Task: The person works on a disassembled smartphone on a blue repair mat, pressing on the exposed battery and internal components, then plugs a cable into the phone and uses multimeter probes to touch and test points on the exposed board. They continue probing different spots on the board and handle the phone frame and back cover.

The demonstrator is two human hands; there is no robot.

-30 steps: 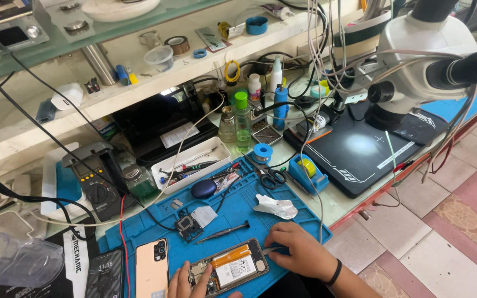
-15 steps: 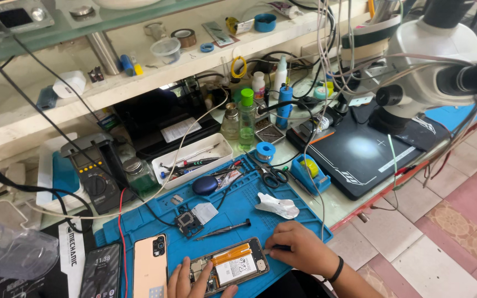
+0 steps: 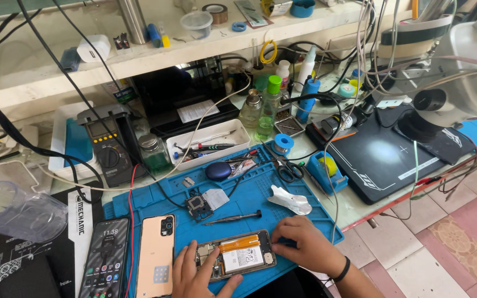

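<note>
An opened phone point(image 3: 235, 256), its battery and boards showing, lies on a blue work mat point(image 3: 249, 193) at the table's near edge. My left hand point(image 3: 197, 274) rests on the phone's left end and steadies it. At the phone's right end, my right hand point(image 3: 303, 244) has its fingers closed on a small dark tool; I cannot tell its kind. A peach back cover point(image 3: 155, 255) lies face down just left of my left hand. A screwdriver point(image 3: 233, 218) and a small camera part point(image 3: 198, 206) lie on the mat above the phone.
A dark phone with a lit screen point(image 3: 105, 259) lies left of the cover. A multimeter point(image 3: 109, 144), white tool tray point(image 3: 210, 142), bottles point(image 3: 269, 107), scissors point(image 3: 287, 168), tape dispenser point(image 3: 325, 171) and crumpled wipe point(image 3: 289, 200) crowd the bench. A microscope point(image 3: 443, 72) stands over a black pad point(image 3: 382, 157) at right.
The view has tipped downward and nearer. Both hands stay on the opened phone with only slight finger shifts.
</note>
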